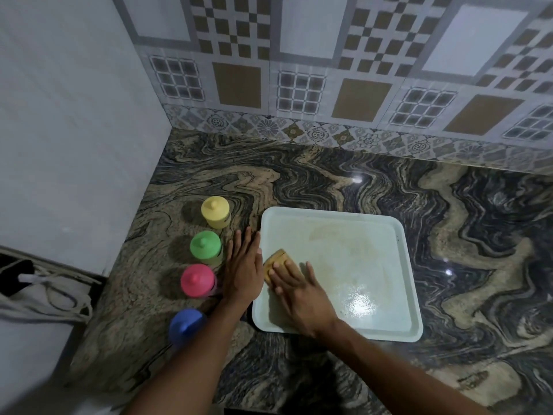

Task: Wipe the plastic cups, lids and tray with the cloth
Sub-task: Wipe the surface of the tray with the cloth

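The job looks to be on its tray stage. The pale plastic tray (pixel 329 213) lies flat on the swirled granite counter (pixel 449 205), right of centre. The right hand (pixel 300 290) rests inside the tray's left part, fingers laid out fairly straight and pressing down on a folded yellow-brown cloth (pixel 276 260); it pushes the cloth flat and does not clench it. The left hand (pixel 244 266) lies flat, fingers straight and grasping nothing, on the counter just beside the tray's left rim, with the thumb seemingly touching that rim as if to steady it.

A wet sheen shows on the tray's near-right floor, and faint brownish streaks remain toward the far middle, so I judge the tray only partly wiped. Four lidded cups stand upright left of the tray in a row running near to far: blue cup (pixel 187 323), pink cup (pixel 198 280), green cup (pixel 206 247), yellow cup (pixel 215 212). All have lids on; whether they have been wiped cannot be told, though standing off the tray suggests they may be finished.

The tray's longer sides seem to run left to right, turned slightly so the right end sits nearer. The cloth's exposed end points far-left, beyond the fingertips, its length roughly in line with the right hand
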